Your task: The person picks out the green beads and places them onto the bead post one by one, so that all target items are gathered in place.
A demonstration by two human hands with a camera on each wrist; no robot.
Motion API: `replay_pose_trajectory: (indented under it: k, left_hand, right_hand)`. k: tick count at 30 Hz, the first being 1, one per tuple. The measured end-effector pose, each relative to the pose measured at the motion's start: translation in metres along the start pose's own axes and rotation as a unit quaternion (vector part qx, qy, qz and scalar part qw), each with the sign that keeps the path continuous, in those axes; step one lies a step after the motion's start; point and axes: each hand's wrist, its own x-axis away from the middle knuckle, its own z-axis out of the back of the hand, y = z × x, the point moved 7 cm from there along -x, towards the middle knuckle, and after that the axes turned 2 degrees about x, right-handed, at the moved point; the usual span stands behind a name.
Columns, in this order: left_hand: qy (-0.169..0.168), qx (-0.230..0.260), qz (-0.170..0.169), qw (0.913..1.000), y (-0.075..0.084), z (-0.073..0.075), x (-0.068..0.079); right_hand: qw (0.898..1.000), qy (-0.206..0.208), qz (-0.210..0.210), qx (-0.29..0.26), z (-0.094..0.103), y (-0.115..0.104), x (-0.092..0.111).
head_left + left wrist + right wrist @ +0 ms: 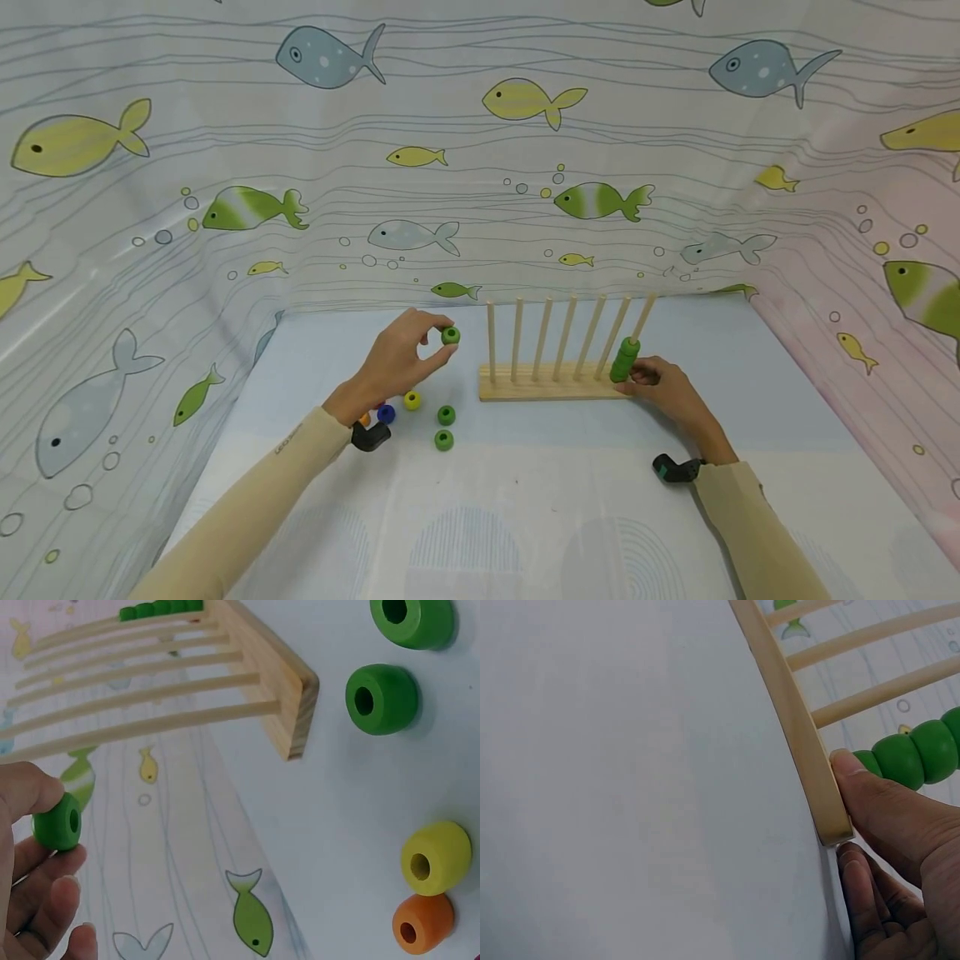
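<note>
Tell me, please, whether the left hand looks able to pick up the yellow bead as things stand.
Probably not just yet: the left hand pinches a green bead, so its grip is taken, although the yellow bead lies close by, uncovered.
</note>
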Motion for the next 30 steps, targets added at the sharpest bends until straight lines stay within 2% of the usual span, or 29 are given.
replay_pose_trajectory:
  k: [7, 18, 30]
  left_hand:
    - [0.015, 0.002, -0.015, 0.9998, 0.005, 0.003, -0.010]
    - [0.037, 0.002, -0.040, 0.9985, 0.017, 0.012, -0.030]
    - [0.055, 0.007, -0.054, 0.9970, 0.026, 0.018, -0.042]
  right_hand:
    - [1.000, -0.003, -0.004, -0.021, 0.000, 0.000, 0.000]
    - [1.000, -0.001, -0.004, -0.013, 0.000, 0.003, -0.001]
    - [1.000, 0.000, -0.015, -0.010, -0.001, -0.001, 0.000]
